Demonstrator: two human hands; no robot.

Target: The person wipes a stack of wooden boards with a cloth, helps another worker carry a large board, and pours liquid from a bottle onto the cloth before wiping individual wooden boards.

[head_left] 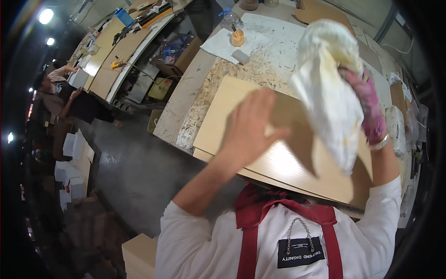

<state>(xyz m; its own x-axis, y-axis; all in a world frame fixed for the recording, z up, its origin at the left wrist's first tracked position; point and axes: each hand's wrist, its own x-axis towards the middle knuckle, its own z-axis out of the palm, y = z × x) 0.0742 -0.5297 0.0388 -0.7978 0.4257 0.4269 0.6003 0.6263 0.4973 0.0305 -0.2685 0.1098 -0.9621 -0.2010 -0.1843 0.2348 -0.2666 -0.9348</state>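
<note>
A stack of pale, glossy wood-toned panels lies at the near edge of the worktable. Over the left part of the top panel is my left hand, bare, with fingers stretched out and thumb apart; whether it presses on the surface I cannot tell. My right hand, in a pink stained glove, grips a large white cloth with yellowish stains. The cloth hangs down above the right side of the panels and casts a shadow on them. My right fingertips are partly hidden by its folds.
The paint-spotted worktable holds an orange-tan pot on a white cloth, a grey block and a clear plastic bottle. Wrapped packages line the right edge. At far left a person stands by another bench.
</note>
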